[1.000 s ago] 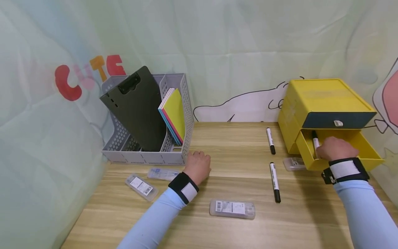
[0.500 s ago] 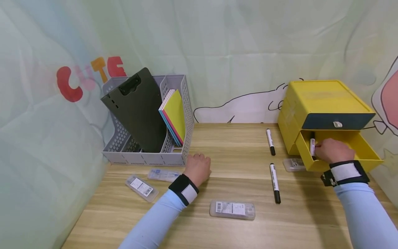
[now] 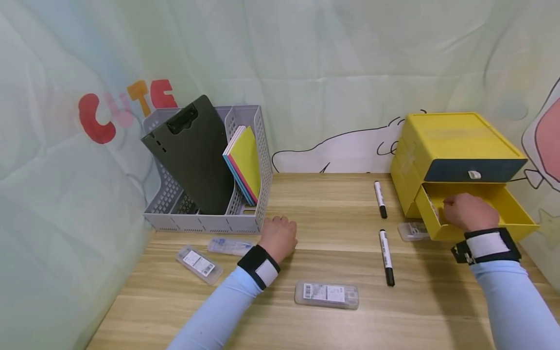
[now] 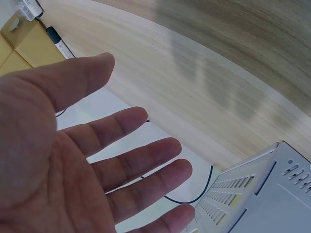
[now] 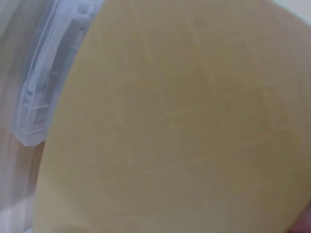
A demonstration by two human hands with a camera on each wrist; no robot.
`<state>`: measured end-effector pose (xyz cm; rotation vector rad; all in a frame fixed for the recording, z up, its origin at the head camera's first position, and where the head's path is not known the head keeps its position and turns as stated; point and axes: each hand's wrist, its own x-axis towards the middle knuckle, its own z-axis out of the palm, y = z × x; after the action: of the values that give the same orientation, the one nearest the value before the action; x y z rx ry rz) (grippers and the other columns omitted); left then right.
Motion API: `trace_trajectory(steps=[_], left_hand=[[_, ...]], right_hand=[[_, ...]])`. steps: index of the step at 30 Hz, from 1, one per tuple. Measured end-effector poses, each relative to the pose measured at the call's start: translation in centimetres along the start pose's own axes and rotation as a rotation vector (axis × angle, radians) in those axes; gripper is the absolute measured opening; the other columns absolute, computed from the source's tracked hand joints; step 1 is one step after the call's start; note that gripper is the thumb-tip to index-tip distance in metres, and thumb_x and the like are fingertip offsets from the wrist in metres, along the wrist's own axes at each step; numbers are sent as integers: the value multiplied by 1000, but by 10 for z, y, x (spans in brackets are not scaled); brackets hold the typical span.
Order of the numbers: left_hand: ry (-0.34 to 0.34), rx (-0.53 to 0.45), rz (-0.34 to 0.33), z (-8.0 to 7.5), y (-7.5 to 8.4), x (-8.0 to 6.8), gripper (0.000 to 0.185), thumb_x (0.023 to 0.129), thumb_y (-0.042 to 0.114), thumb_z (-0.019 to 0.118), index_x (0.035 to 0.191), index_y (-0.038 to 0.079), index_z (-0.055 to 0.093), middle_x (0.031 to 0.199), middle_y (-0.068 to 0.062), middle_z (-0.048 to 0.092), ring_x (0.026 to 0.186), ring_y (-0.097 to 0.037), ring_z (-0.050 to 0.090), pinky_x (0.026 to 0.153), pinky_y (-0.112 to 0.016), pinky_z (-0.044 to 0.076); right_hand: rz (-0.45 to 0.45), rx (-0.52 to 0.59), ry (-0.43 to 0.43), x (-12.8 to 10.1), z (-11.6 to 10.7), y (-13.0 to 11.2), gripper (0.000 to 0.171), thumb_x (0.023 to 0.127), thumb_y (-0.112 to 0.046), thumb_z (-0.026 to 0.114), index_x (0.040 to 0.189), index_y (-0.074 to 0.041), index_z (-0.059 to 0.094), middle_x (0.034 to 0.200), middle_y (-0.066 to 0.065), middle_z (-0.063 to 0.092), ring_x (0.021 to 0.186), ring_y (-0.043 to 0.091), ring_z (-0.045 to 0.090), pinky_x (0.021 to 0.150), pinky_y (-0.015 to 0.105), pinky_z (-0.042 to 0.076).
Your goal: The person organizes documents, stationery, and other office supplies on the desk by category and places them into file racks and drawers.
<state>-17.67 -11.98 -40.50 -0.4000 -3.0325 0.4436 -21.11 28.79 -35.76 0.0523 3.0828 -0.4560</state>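
Observation:
My right hand [image 3: 470,212] reaches into the pulled-out lower drawer [image 3: 520,214] of a yellow drawer box [image 3: 463,131]. Against the drawer's left wall, a marker [image 3: 432,205] shows as a narrow white strip beside that hand. The fingertips are hidden, so I cannot tell whether they still pinch it. In the right wrist view the drawer's yellow front panel [image 5: 180,116] fills most of the picture. My left hand [image 3: 278,238] rests by the front right corner of a grey organizer [image 3: 205,222]. Its fingers [image 4: 146,158] are spread and hold nothing in the left wrist view.
Two markers [image 3: 379,199] with black caps lie on the wooden table [image 3: 323,218] left of the drawer. Several clear plastic cases [image 3: 326,295] lie about, one partly under the drawer [image 3: 413,231]. The organizer holds a black clipboard [image 3: 194,155] and coloured notebooks [image 3: 246,163].
The marker beside my right hand stood out upright in the drawer earlier; now it lies low against the left wall. My right hand has shifted slightly left; my left hand has stayed put.

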Motion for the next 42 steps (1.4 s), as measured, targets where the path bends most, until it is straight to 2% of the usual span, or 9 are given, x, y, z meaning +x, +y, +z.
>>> trace_trajectory(steps=[2, 7, 16, 20, 24, 28, 32, 39, 42], left_hand=[[4, 1, -2, 0, 0, 0, 35, 88, 43, 73, 101, 11, 72, 91, -8, 67, 87, -24, 64, 74, -43, 50], [26, 13, -1, 0, 0, -1, 34, 88, 43, 72, 101, 12, 72, 90, -8, 67, 85, -24, 64, 71, -42, 50], [47, 0, 7, 2, 1, -1, 32, 88, 41, 73, 99, 11, 72, 89, -8, 67, 85, -23, 64, 73, -42, 50], [57, 3, 11, 1, 2, -2, 32, 86, 42, 74, 97, 11, 72, 88, -7, 66, 84, -23, 63, 73, -42, 49], [40, 5, 7, 1, 4, -1, 32, 86, 41, 74, 97, 12, 71, 89, -7, 66, 84, -23, 63, 74, -43, 49], [-2, -1, 4, 1, 4, 0, 34, 89, 43, 72, 103, 12, 72, 94, -8, 67, 90, -24, 64, 78, -44, 49], [-3, -7, 7, 2, 5, 1, 34, 89, 43, 72, 103, 12, 72, 95, -8, 68, 91, -25, 64, 79, -45, 50], [-10, -7, 10, 0, 6, 2, 34, 89, 43, 72, 104, 12, 72, 95, -9, 68, 90, -25, 64, 80, -46, 50], [-13, -4, 10, -1, 7, 2, 34, 89, 43, 72, 104, 12, 72, 95, -9, 68, 90, -25, 64, 80, -46, 50]], right_hand=[[13, 0, 31, -3, 0, -4, 26, 91, -13, 47, 75, -3, 63, 65, 12, 52, 64, 33, 50, 55, 43, 38], [15, 1, 139, -12, -2, -20, 32, 92, -16, 45, 67, -3, 58, 58, 10, 50, 58, 31, 49, 52, 43, 37], [-32, -24, 365, -28, -1, -60, 33, 95, -24, 61, 100, 8, 68, 64, 19, 59, 64, 41, 53, 62, 60, 41], [-47, -59, 420, -36, 5, -77, 34, 95, -24, 61, 101, 9, 67, 67, 23, 58, 64, 43, 53, 64, 62, 42], [-90, -95, 439, -43, 16, -91, 34, 91, -25, 68, 94, 9, 67, 68, 24, 57, 63, 42, 55, 61, 59, 44], [-136, -108, 392, -46, 33, -100, 34, 88, -24, 72, 78, 6, 64, 58, 16, 50, 52, 34, 51, 49, 48, 43], [-141, -98, 269, -48, 54, -105, 34, 89, -26, 72, 69, 1, 62, 52, 7, 45, 46, 25, 47, 41, 37, 37], [-33, -113, -41, -49, 87, -106, 43, 92, -34, 68, 61, -6, 59, 57, 6, 50, 52, 22, 51, 46, 33, 38], [5, -104, -116, -47, 96, -104, 40, 91, -32, 68, 64, -4, 60, 59, 7, 51, 53, 22, 51, 47, 31, 38]])
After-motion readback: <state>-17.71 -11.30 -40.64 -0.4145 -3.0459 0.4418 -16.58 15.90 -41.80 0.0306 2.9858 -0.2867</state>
